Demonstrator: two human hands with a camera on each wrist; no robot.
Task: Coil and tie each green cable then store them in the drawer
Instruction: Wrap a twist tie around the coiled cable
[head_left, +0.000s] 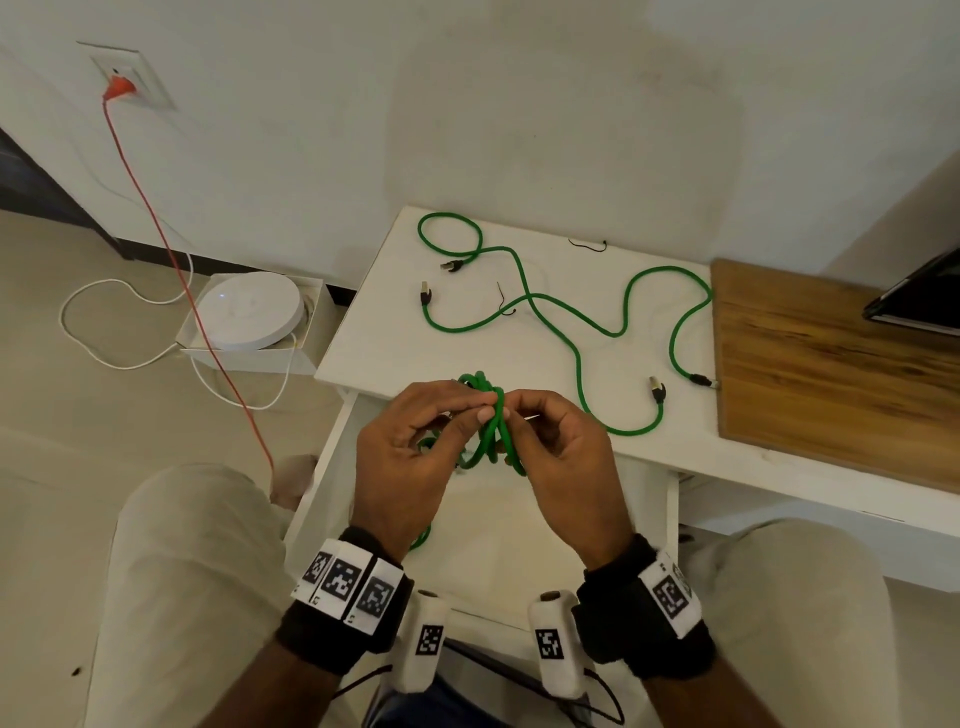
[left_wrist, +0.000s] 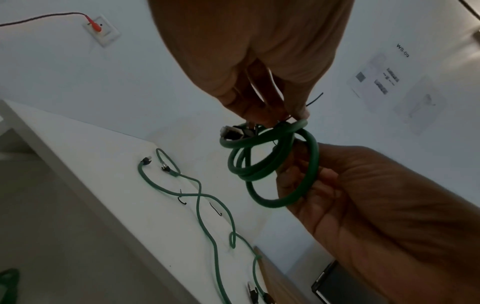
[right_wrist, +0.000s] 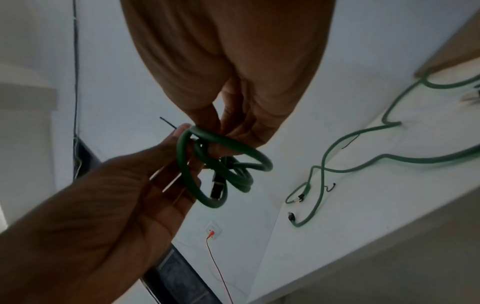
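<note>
A coiled green cable (head_left: 491, 441) (left_wrist: 259, 164) (right_wrist: 228, 176) hangs above the open white drawer (head_left: 322, 467). My left hand (head_left: 483, 406) (left_wrist: 280, 117) pinches the top of the coil. My right hand (head_left: 519, 413) (right_wrist: 223, 139) pinches it from the other side. A thin black tie (left_wrist: 315, 98) (right_wrist: 167, 123) sticks out at the pinch. Two loose green cables (head_left: 576, 353) (head_left: 670, 332) snake over the white table (head_left: 374, 338). Two more black ties (head_left: 587, 244) (head_left: 504, 301) lie among them. Part of another green cable (head_left: 421, 538) shows in the drawer under my left wrist.
A wooden board (head_left: 831, 364) covers the table's right part, with a dark flat device (head_left: 919, 296) on it. On the floor at left stands a round white device (head_left: 249, 312) in a box. A red cord (head_left: 182, 249) runs to a wall socket (head_left: 122, 78).
</note>
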